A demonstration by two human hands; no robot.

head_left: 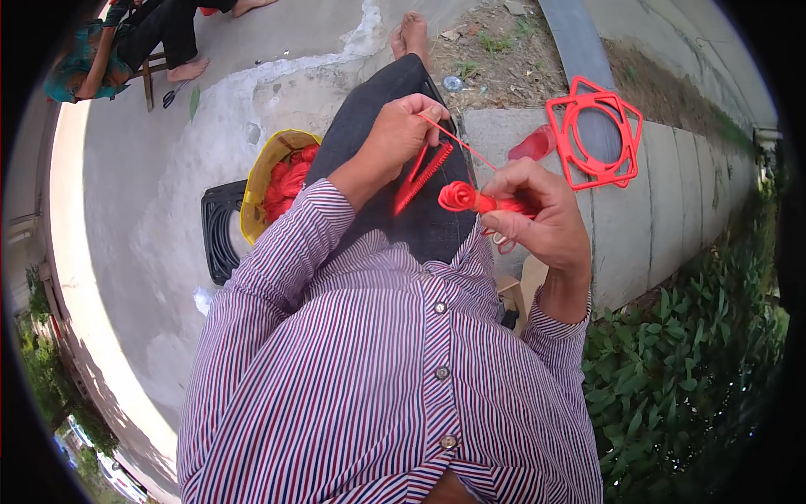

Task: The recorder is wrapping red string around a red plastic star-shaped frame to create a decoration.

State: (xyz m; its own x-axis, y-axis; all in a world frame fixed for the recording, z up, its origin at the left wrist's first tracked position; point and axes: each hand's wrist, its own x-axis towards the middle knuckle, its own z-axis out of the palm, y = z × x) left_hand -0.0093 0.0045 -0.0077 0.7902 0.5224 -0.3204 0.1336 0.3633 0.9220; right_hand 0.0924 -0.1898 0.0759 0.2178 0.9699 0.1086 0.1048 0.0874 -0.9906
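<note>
My left hand (388, 144) is closed in a pinch above my dark trouser leg. Between its fingertips runs a thin red cord (468, 149), stretched across toward my right hand. Below the left fingers hangs a narrow red V-shaped piece (422, 180), one side of it ridged as if wrapped in cord; whether the fingers grip it directly is hard to see. My right hand (547, 217) is wrapped round a small bundle of red cord (463, 197), its looped end poking out toward the left. A few loose loops dangle under the right fingers.
Red plastic frames (578, 107) with round openings lie on the concrete ledge at right, beside a translucent red object (533, 144). At left stand a yellow container (250, 197) of red material and a black tray (220, 267) of dark coils. Another person (109, 59) sits far left.
</note>
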